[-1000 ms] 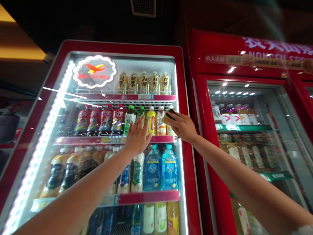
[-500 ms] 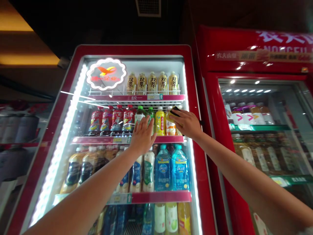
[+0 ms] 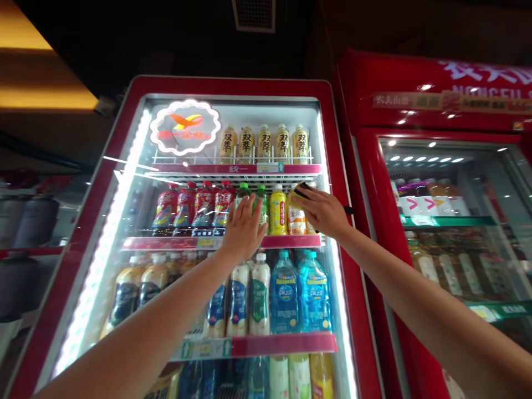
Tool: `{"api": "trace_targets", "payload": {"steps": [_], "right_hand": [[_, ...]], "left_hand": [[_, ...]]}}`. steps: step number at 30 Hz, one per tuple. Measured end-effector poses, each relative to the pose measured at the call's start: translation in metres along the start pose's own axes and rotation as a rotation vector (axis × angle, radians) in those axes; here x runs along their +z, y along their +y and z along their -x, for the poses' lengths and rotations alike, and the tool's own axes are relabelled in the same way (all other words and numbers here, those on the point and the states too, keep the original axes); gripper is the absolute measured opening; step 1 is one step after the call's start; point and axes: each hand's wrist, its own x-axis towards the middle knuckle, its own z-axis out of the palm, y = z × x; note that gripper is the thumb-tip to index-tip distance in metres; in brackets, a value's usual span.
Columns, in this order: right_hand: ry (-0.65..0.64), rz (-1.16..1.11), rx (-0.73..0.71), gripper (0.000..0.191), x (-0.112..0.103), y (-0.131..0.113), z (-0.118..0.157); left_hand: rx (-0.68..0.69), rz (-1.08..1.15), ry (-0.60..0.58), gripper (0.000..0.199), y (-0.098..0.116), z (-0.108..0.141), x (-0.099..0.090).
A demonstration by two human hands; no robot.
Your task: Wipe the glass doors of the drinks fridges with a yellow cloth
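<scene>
Our right hand (image 3: 326,213) clamps its fingers on the yellow-black sponge (image 3: 296,195) at their ten o'clock; our left hand (image 3: 243,230), fingers apart, sits at the sponge's eight.

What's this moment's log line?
left hand: open, at cooler door | right hand: holding yellow-black pad, same door | bottles: upright inside

You've got five yellowish bottles (image 3: 265,145) lined up on your top shelf (image 3: 199,168), then four red-capped bottles (image 3: 203,208) plus a yellow one (image 3: 278,213) on the second shelf (image 3: 286,241), and two chunky blue bottles (image 3: 285,296) at the right end of your third shelf (image 3: 282,344), pale slimmer bottles (image 3: 260,296) beside them.
</scene>
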Motion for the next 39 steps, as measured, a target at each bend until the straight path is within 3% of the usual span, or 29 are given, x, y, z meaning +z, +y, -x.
{"api": "trace_targets", "payload": {"steps": [3,6,9,13,17,20,24,27,31,34,36,39], "right_hand": [[0.060,0.021,0.157,0.047,0.008,-0.001,-0.025],[0.108,0.057,0.264,0.046,0.023,-0.025,-0.052],[0.085,0.046,0.173,0.043,0.027,-0.046,-0.049],[0.002,-0.010,0.002,0.042,0.015,-0.037,-0.020],[0.023,0.007,0.122,0.046,0.016,-0.025,-0.033],[0.102,0.035,0.228,0.047,0.028,-0.042,-0.059],[0.077,-0.008,0.083,0.041,0.034,-0.065,-0.054],[0.012,-0.042,-0.023,0.038,0.025,-0.056,-0.034],[0.050,-0.021,0.113,0.040,0.024,-0.043,-0.047],[0.115,0.012,0.226,0.044,0.036,-0.060,-0.077],[0.114,0.016,0.213,0.044,0.043,-0.077,-0.086],[0.027,-0.021,0.052,0.043,0.042,-0.089,-0.072]], "left_hand": [[-0.012,-0.017,-0.002,0.062,-0.008,0.000,-0.002],[-0.024,-0.020,0.012,0.062,-0.013,0.002,0.000],[-0.033,-0.013,0.016,0.063,-0.017,0.006,0.002],[-0.026,0.002,0.022,0.063,-0.022,0.010,0.002],[-0.023,0.003,0.015,0.062,-0.027,0.011,-0.002],[-0.037,-0.006,0.010,0.063,-0.029,0.012,-0.004],[-0.036,-0.003,0.020,0.063,-0.032,0.017,-0.003],[-0.033,-0.004,0.010,0.064,-0.038,0.022,-0.005],[-0.033,0.001,-0.003,0.064,-0.048,0.028,-0.009],[-0.036,-0.002,-0.012,0.065,-0.053,0.032,-0.013],[-0.039,-0.005,-0.018,0.065,-0.055,0.034,-0.014],[-0.034,-0.004,-0.013,0.065,-0.059,0.037,-0.016]]}}
